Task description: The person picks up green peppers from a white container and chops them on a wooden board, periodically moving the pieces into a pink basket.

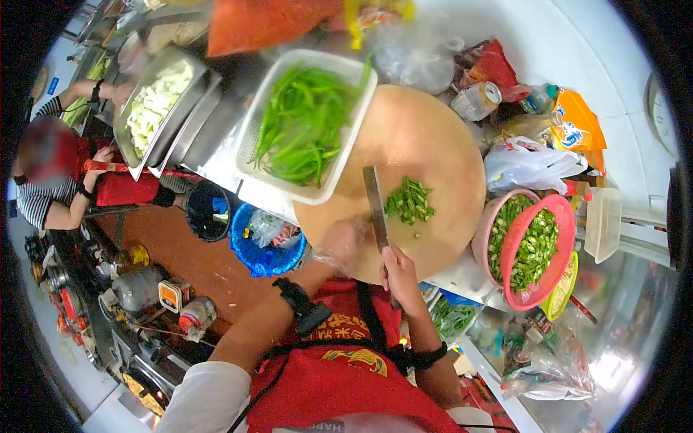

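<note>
My right hand [401, 276] grips the handle of a cleaver [375, 202], whose blade lies over a round wooden chopping board [444, 133]. To the right of the blade is a small pile of cut green peppers [410, 200]. My left hand [342, 242] is over the board's near-left edge, left of the blade; motion smears its fingers, and I cannot make out whether it holds anything. Long whole green peppers [303, 119] fill a white plastic basket [350, 162] that overlaps the board's left side.
Pink baskets [567, 229] of chopped green peppers stand right of the board. Plastic bags [530, 166] and a can [476, 101] crowd the back right. A blue-lined bin [267, 265] is at lower left. Another person [54, 173] works beside metal trays [189, 119].
</note>
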### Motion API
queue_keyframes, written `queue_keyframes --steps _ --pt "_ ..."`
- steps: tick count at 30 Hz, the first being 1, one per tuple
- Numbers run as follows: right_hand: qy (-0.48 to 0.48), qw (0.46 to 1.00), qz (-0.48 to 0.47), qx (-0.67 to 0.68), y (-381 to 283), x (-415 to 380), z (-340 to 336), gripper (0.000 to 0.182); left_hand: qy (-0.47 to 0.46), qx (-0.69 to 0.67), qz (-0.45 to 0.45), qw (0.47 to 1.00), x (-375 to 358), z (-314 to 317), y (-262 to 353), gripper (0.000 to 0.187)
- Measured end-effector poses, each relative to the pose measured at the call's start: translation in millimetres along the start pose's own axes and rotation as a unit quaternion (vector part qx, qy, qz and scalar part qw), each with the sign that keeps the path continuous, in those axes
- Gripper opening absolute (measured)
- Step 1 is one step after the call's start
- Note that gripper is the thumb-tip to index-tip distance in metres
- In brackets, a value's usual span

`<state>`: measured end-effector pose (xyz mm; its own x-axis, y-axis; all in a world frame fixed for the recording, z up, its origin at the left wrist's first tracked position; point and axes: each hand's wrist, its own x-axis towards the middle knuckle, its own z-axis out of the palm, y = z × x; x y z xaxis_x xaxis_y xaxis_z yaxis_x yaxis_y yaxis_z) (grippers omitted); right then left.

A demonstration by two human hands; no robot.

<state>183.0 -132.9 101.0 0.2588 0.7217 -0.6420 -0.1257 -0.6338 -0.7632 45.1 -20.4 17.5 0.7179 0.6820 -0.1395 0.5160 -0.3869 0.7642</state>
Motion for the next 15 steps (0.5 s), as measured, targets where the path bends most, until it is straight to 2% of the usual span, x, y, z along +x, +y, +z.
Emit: queue_keyframes --steps 1,3,4,6,8,10,12,14,15 --pt "-0.008 1.000 0.014 0.016 -0.8 2.0 -2.0 0.045 0.001 0.001 0.001 1.000 1.3 -4.6 2.6 0.020" --pt "-0.025 0.999 0.023 0.033 -4.6 8.2 -6.6 0.044 -0.054 0.076 -0.104 0.990 1.9 -26.4 11.9 0.021" --pt "-0.014 0.999 0.026 0.035 -5.3 6.7 -11.7 0.035 -0.053 0.081 -0.108 0.989 -5.9 -38.3 12.7 0.021" --pt "-0.005 0.999 0.026 0.045 -5.8 5.9 -22.1 0.034 0.020 -0.015 -0.112 0.993 -30.3 -68.9 5.7 0.028" --pt "0.019 0.997 0.015 0.073 -6.5 6.5 -29.5 0.036 0.019 0.044 -0.240 0.970 -56.0 -102.4 -11.6 0.028" --pt "0.040 0.995 0.012 0.090 -16.1 3.1 -27.5 0.037 0.044 0.092 -0.326 0.940 -79.8 -146.8 -18.3 0.026" --pt "0.033 0.996 0.004 0.079 -18.6 1.2 -27.7 0.037 0.027 0.278 -0.361 0.890 -96.8 -174.1 -36.1 0.019" --pt "0.020 0.998 -0.013 0.065 -5.1 6.1 -26.1 0.036 0.004 0.415 -0.214 0.884 -95.2 -198.4 -47.1 0.015" --pt "0.023 0.999 -0.014 0.040 -1.8 7.2 -24.3 0.036 0.094 0.369 -0.151 0.912 -87.5 -205.2 -49.9 0.014"
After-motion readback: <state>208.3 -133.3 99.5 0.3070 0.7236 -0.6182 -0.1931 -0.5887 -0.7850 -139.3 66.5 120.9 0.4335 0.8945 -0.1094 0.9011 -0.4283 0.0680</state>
